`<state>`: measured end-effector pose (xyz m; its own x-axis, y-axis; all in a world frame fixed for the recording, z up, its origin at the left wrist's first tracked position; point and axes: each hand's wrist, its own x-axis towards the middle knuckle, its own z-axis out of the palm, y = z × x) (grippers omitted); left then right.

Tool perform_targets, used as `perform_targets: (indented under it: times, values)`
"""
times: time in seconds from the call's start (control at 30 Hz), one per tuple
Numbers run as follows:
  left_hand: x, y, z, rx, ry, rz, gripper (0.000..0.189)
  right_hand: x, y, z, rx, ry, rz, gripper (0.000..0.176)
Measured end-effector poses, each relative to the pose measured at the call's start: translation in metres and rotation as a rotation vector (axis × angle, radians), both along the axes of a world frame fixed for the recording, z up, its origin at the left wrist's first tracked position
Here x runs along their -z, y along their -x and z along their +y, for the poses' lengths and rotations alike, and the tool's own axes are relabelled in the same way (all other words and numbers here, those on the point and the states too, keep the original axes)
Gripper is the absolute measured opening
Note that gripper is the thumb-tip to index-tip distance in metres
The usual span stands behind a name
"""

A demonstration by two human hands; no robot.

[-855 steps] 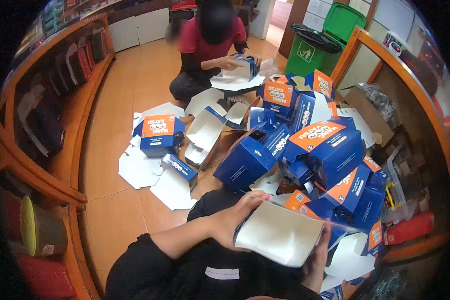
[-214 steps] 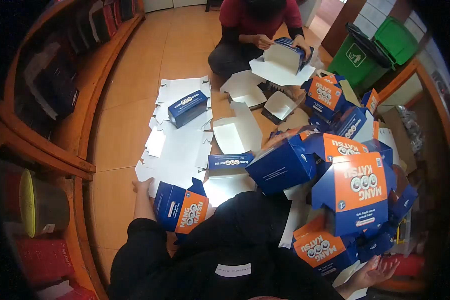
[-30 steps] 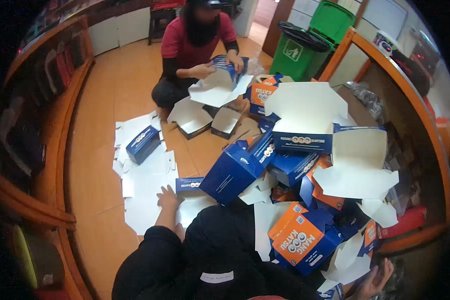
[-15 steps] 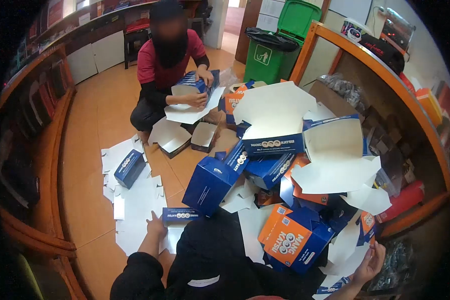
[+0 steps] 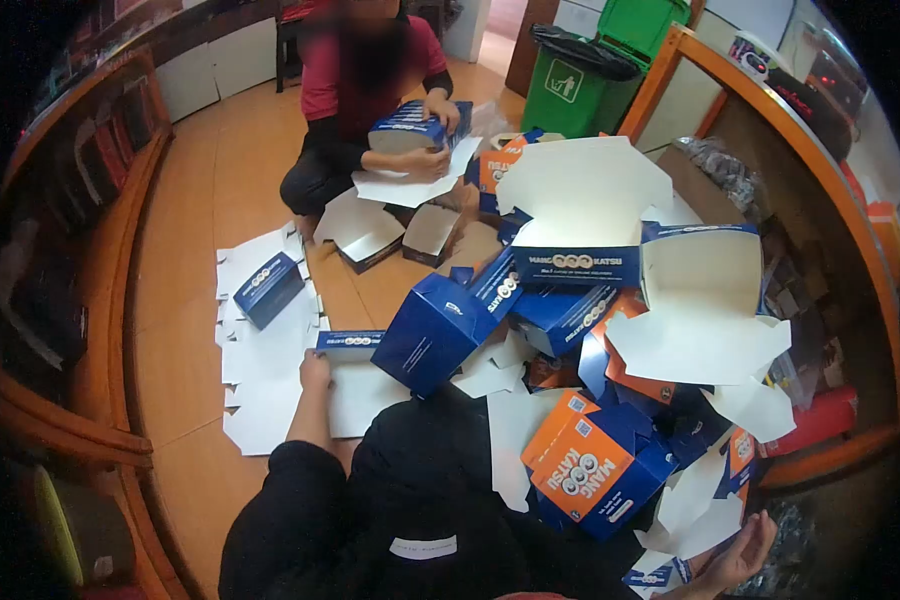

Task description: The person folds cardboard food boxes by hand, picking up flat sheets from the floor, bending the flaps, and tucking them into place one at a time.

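Observation:
My left hand (image 5: 315, 372) grips the upper left corner of a partly folded cardboard box (image 5: 370, 395), white inside with a blue printed strip along its far side. Left of it lie overlapping flat white box blanks (image 5: 270, 365), with a small blue box (image 5: 268, 290) on top. My right hand (image 5: 746, 552) is at the lower right, palm up, its fingers loosely curled and apart with nothing visible in them. Beside it are white cardboard flaps (image 5: 705, 520) and an orange and blue "MANG KATSU" box (image 5: 595, 465).
Blue boxes (image 5: 435, 335) and open white-lined boxes (image 5: 580, 200) pile up in front of me. Across the floor a person (image 5: 355, 90) holds a striped blue box (image 5: 410, 130). A green bin (image 5: 575, 90) stands behind; wooden frames (image 5: 135, 300) flank both sides.
My left hand has gone from lying on the white blanks to gripping the box corner, and the box has shifted forward. The view has tilted slightly; my right hand stays at the lower right.

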<state>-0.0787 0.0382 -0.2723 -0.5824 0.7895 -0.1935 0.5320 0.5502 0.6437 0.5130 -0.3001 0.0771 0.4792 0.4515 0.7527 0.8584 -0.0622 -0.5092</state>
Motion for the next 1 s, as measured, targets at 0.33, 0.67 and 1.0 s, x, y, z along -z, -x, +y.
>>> perform_targets:
  times: [0.33,0.67,1.0]
  values:
    - [0.005,0.004,-0.005,0.16,-0.171,0.159,0.069,-0.024,0.038,0.027,-0.036,-0.067,-0.222,0.014]
    - [-0.05,-0.005,0.027,-0.031,0.323,0.172,0.057,-0.05,0.037,0.018,-0.212,0.145,-0.405,0.021]
    - [-0.029,-0.001,0.047,-0.02,0.292,0.316,0.042,-0.06,0.037,0.015,-0.211,0.07,-0.5,0.026]
